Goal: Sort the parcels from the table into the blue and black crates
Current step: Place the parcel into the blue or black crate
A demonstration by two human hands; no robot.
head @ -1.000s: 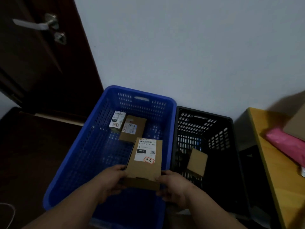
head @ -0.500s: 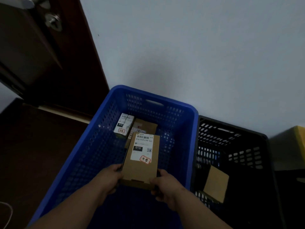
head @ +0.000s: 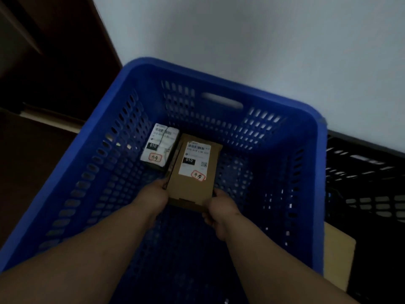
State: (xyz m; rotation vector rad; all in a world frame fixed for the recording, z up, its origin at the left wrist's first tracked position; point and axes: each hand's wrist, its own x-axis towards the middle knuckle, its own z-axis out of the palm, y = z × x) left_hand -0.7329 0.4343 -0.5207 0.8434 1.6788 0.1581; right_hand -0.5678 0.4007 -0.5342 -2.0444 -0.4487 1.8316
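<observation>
I am looking down into a corner where a pale wall [head: 263,40] is meeting a dark wooden door [head: 54,51] on my left, with dark floor [head: 32,161] running below the door. The blue crate [head: 219,84] is sitting against the wall, its perforated sides rising around my forearms, and the black crate [head: 368,172] is standing just beside it on my right, touching or nearly touching its rim. A plain brown cardboard box [head: 337,260] is showing inside the black crate, mostly hidden by the blue rim.

Deep in the blue crate a small white-labelled parcel [head: 158,147] is lying near the far left corner. Another box seems to be lying under the one I am holding, but I cannot tell for sure.

I am holding the brown cardboard parcel [head: 192,183], label up, low inside the blue crate, right beside the white one. My left hand [head: 153,196] is gripping its near left corner and my right hand [head: 219,208] is gripping its near right corner, fingers curled underneath and out of sight.
</observation>
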